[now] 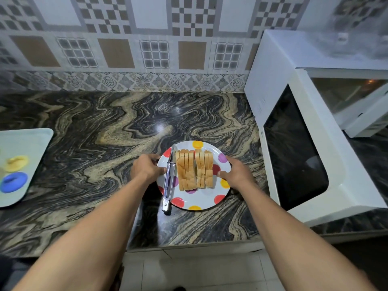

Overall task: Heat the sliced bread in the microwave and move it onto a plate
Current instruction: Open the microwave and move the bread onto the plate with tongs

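Observation:
A white plate with coloured dots (201, 201) sits on the marbled counter in front of me. Several slices of bread (194, 169) stand on edge in a row across its middle. Metal tongs (169, 181) lie along the plate's left side, their handle end hanging over the rim. My left hand (146, 168) grips the plate's left rim, thumb on top. My right hand (236, 172) grips the right rim, thumb on top of the plate. The white microwave (279, 66) stands at the right with its door (298, 152) swung open toward me.
A pale tray (29, 139) at the left edge carries a yellow ring and a blue ring. The open microwave door juts out over the counter just right of the plate. Tiled wall runs behind; the counter's front edge is near my forearms.

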A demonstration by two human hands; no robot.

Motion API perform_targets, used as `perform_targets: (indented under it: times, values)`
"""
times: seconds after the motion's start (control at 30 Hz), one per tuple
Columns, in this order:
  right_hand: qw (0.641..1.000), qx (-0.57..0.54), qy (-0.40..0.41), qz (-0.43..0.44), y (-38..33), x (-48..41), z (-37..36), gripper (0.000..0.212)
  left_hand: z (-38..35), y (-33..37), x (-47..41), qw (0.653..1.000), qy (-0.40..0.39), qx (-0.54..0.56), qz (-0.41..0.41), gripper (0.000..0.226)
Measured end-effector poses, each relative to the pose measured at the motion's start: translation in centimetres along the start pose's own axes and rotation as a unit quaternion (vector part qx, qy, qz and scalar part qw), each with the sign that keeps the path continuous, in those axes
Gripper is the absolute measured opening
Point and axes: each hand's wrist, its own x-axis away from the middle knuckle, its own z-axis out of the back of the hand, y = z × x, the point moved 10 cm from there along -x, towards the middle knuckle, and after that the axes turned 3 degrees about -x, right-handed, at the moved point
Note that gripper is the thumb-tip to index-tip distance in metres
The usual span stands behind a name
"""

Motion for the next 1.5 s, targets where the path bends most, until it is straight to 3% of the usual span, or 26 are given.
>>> perform_targets:
  times: [0.17, 0.27, 0.37, 0.5, 0.67, 0.8, 0.93, 1.17, 1.37, 1.5]
  values:
    - [0.999, 0.03, 0.018, -0.03, -0.4, 0.8, 1.2, 0.038, -0.4, -0.5, -0.1, 0.998, -0.019, 0.056, 0.025, 0.044]
    - [0.997, 0.049, 0.03, -0.041, -1.3, 1.9, 2.5, 0.025, 1.0, 0.3, 0.1, 0.996, 0.025, 0.077, 0.022, 0.028]
    - [0.996, 0.064, 0.053, -0.034, -3.3, 3.6, 4.8, 0.011, 3.8, 2.9, 1.3, 0.993, 0.086, 0.082, -0.005, 0.026]
    - [0.995, 0.06, 0.076, -0.009, -6.4, 7.2, 8.3, 0.013, 6.0, 8.6, 4.0, 0.985, 0.128, 0.084, -0.082, 0.037]
    - [0.983, 0.078, 0.161, 0.04, -9.9, 12.3, 13.7, 0.007, 5.4, 17.6, 7.7, 0.959, 0.107, 0.121, -0.233, 0.024]
    - [0.945, 0.125, 0.287, 0.096, -11.3, 15.8, 18.4, 0.042, 3.3, 25.3, 10.9, 0.925, 0.077, 0.116, -0.354, 0.026]
    - [0.902, 0.173, 0.379, 0.109, -10.0, 18.1, 21.9, 0.062, 0.1, 32.0, 15.2, 0.876, 0.04, 0.055, -0.477, 0.034]
    - [0.941, 0.166, 0.295, -0.019, -3.9, 17.9, 22.8, 0.084, -5.8, 38.4, 20.5, 0.82, -0.05, -0.016, -0.57, 0.048]
    - [0.946, 0.166, 0.277, 0.006, -1.4, 17.8, 24.4, 0.091, -8.1, 39.7, 21.6, 0.822, -0.038, -0.052, -0.566, 0.05]
    - [0.944, 0.162, 0.285, 0.035, 0.7, 17.0, 26.4, 0.073, -9.4, 41.7, 23.3, 0.806, -0.011, -0.086, -0.585, 0.051]
